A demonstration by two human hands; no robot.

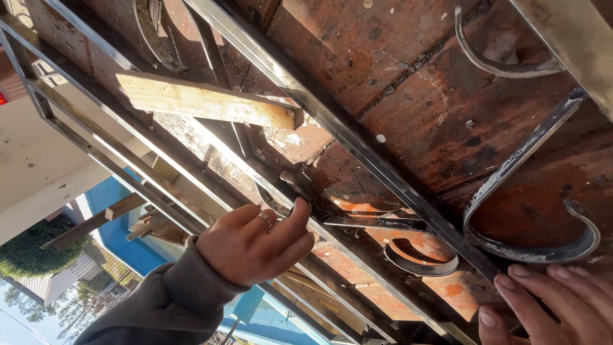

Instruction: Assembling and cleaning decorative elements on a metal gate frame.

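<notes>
Head-camera view: beside a long steel bar (357,144) crossing rusty boards, the left hand (255,246) pinches a small metal piece (295,185) onto the frame, apparently positioning it, while the right hand (552,303) presses flat, fingers released, near a curved scroll (530,252).

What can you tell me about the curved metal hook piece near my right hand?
The curved metal scroll is a flat grey steel strip, scuffed and paint-flecked, bent into a J-shaped hook. It lies flat on the reddish stained surface, beside the long diagonal steel bar. The right hand rests just below its curl; whether they touch is unclear.
</notes>
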